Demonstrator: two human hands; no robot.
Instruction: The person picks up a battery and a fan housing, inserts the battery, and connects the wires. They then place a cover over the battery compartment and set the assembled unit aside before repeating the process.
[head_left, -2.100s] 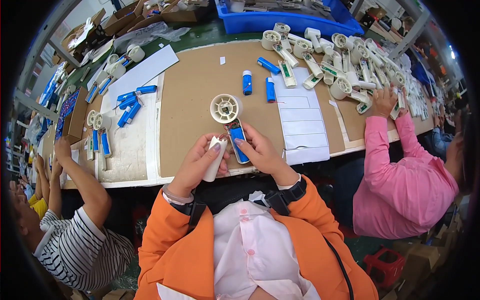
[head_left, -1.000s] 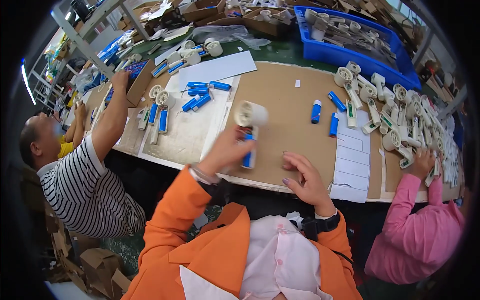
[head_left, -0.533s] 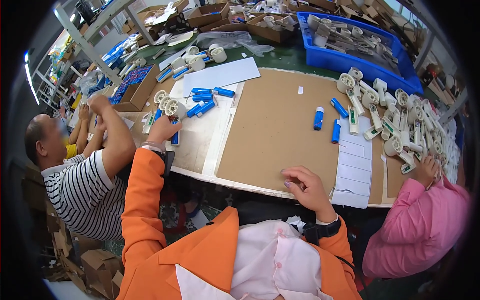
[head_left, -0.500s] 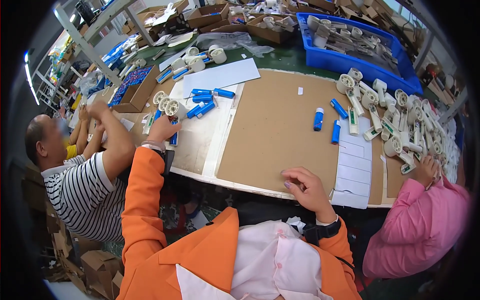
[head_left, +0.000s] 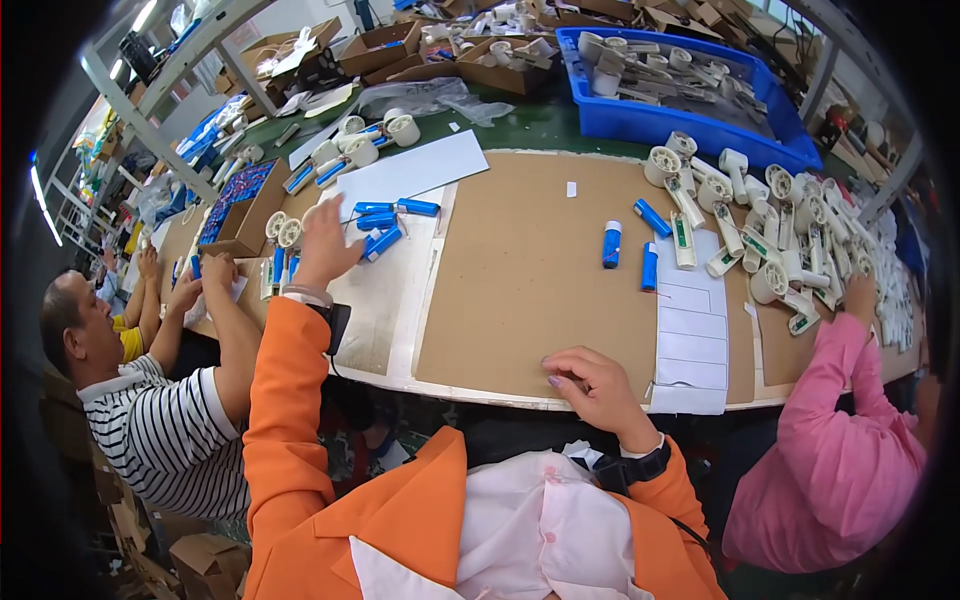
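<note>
My left hand is over the left part of the bench, fingers stretched and holding nothing I can see. Right beside its fingertips lie several blue cylindrical batteries with thin wires. Just left of it, white round-headed plastic housings with blue batteries in their handles are partly hidden by the hand. My right hand hovers at the bench's front edge, fingers loosely bent, thumb apart, nothing in it. Beyond it, a blue battery stands apart on the brown board, and another battery is near the lined white paper.
A heap of white housings, some showing green circuit boards, covers the right side. Behind it stands a blue bin of housings. A carton of batteries is at left. One co-worker in stripes and another in pink work alongside.
My left hand has lifted off the housings and shifted toward the loose batteries, its fingers spreading. My right hand has hardly moved. The striped co-worker's hands have come down.
</note>
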